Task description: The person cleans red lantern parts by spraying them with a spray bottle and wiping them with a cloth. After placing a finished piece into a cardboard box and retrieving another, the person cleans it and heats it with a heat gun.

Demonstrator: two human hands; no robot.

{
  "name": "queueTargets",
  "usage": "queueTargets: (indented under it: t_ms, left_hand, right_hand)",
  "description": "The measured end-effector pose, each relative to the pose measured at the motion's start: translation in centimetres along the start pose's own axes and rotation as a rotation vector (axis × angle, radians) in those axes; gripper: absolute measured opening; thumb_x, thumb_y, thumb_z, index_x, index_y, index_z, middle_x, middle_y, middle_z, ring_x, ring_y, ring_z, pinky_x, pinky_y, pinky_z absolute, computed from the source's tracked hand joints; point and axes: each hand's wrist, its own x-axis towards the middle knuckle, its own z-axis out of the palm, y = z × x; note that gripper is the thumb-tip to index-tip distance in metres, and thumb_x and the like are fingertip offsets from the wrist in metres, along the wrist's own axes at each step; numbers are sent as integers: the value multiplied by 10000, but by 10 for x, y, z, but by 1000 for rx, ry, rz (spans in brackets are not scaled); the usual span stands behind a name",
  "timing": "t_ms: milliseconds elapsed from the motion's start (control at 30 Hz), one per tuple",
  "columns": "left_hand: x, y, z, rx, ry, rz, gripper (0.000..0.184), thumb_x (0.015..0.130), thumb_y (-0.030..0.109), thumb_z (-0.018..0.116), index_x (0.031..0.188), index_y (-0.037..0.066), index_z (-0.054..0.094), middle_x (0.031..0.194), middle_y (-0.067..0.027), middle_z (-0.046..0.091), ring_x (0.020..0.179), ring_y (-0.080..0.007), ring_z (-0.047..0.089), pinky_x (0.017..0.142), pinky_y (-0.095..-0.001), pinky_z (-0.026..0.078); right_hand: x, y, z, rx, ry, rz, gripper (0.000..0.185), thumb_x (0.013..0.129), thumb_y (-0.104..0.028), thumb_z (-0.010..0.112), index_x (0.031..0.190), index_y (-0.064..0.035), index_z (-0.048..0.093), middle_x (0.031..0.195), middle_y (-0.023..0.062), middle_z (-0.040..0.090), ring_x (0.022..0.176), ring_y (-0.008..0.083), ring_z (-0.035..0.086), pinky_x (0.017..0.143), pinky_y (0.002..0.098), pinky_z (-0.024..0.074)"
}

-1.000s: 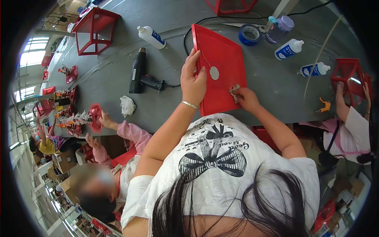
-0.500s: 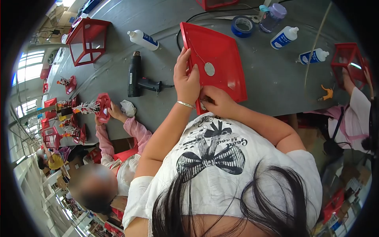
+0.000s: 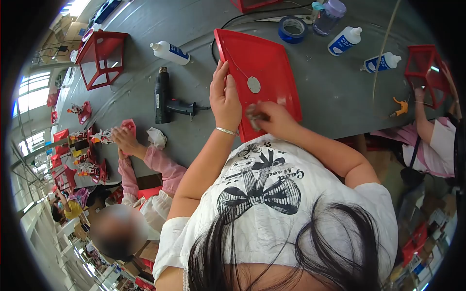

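Note:
A shallow red plastic panel with raised edges (image 3: 272, 68) rests tilted in front of my body. On its inner face sit a pale round disc (image 3: 254, 85) and a thin wire running up from it. My left hand (image 3: 225, 99) grips the panel's left edge, fingers along the outside and thumb toward the inner face. Over the lower part of the panel is my right hand (image 3: 274, 119), its fingers closed around a small greyish-brown thing (image 3: 253, 116), blurred by motion, whose kind I cannot make out.
A black heat gun (image 3: 162, 97) lies left of the panel, near a white glue bottle (image 3: 170, 52). Blue tape (image 3: 292, 30), a lidded cup (image 3: 330, 18) and more bottles (image 3: 345, 41) stand to the right. A co-worker's hands (image 3: 130, 144) work at left; another person's arm (image 3: 423, 114) is at right.
My right hand has moved up from the panel's lower edge onto its inner face, and a greyish thing now shows in its fingers. The co-worker's hand at left has risen over the red piece.

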Motion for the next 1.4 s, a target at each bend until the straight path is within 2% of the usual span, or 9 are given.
queueTargets:
  t_ms: [100, 200, 333, 467, 733, 1033, 1133, 1233, 1400]
  left_hand:
    - [2, 6, 0, 104, 1, 53, 369, 1005, 65, 468, 1358, 19, 565, 1496, -164, 469, 1336, -251, 491, 1087, -344, 395]
    - [0, 0, 0, 129, -11, 81, 375, 1011, 65, 449, 1365, 13, 559, 1489, -167, 478, 1343, -260, 483, 1114, -352, 364]
    - [3, -1, 0, 180, -56, 109, 386, 1023, 64, 423, 1387, -3, 532, 1496, -174, 467, 1377, -253, 448, 1136, -348, 338]
    - [3, 3, -1, 277, -72, 106, 405, 1026, 57, 413, 1416, -7, 500, 1503, -177, 460, 1385, -248, 440, 1142, -342, 332]
    - [4, -2, 0, 179, -19, 85, 409, 1003, 45, 449, 1404, 9, 522, 1482, -170, 491, 1359, -262, 474, 1119, -354, 353]
    - [4, -2, 0, 261, -27, 137, 388, 1011, 51, 441, 1383, 4, 540, 1476, -191, 487, 1374, -264, 457, 1137, -359, 336]
    - [6, 0, 2, 241, -5, 114, 381, 1015, 55, 437, 1377, -1, 542, 1472, -196, 488, 1383, -260, 446, 1149, -362, 322]
    - [4, -3, 0, 197, -5, 90, 375, 1021, 64, 438, 1375, -2, 543, 1484, -205, 469, 1393, -270, 434, 1154, -364, 318]
    - [4, -2, 1, 144, -15, 69, 375, 1024, 56, 432, 1379, -1, 538, 1503, -212, 442, 1408, -270, 414, 1153, -358, 319]
  right_hand:
    - [23, -45, 8, 138, 2, 32, 149, 831, -17, 663, 978, -23, 639, 906, 146, 679, 834, 282, 676, 767, 386, 533]
    - [67, -4, 18, -22, 357, -148, 112, 842, -44, 679, 947, -29, 642, 897, 134, 683, 837, 293, 677, 741, 384, 526]
    - [164, 7, 14, -41, 618, -233, 120, 881, -65, 679, 991, -18, 684, 896, 95, 698, 807, 174, 665, 712, 298, 520]
    - [191, 0, 17, 278, 674, 7, 145, 872, -112, 693, 983, -21, 710, 878, 103, 723, 822, 171, 690, 714, 305, 534]
    - [38, -4, 22, 228, 251, -47, 134, 838, -14, 695, 972, -26, 692, 910, 94, 704, 810, 175, 685, 713, 299, 536]
    - [149, 36, 18, -15, 558, 3, 136, 862, -148, 677, 940, -37, 682, 889, 163, 701, 827, 326, 689, 712, 403, 533]
    - [126, 37, 16, -179, 395, 161, 112, 852, -122, 665, 909, -26, 664, 891, 166, 698, 829, 338, 686, 726, 414, 534]
    - [87, 31, 18, -121, 328, 94, 99, 832, -87, 658, 904, -19, 658, 908, 172, 701, 849, 355, 684, 754, 421, 538]
    - [48, 17, 10, -54, 88, 233, 137, 803, -89, 694, 917, -23, 658, 928, 165, 715, 867, 320, 701, 766, 405, 546]
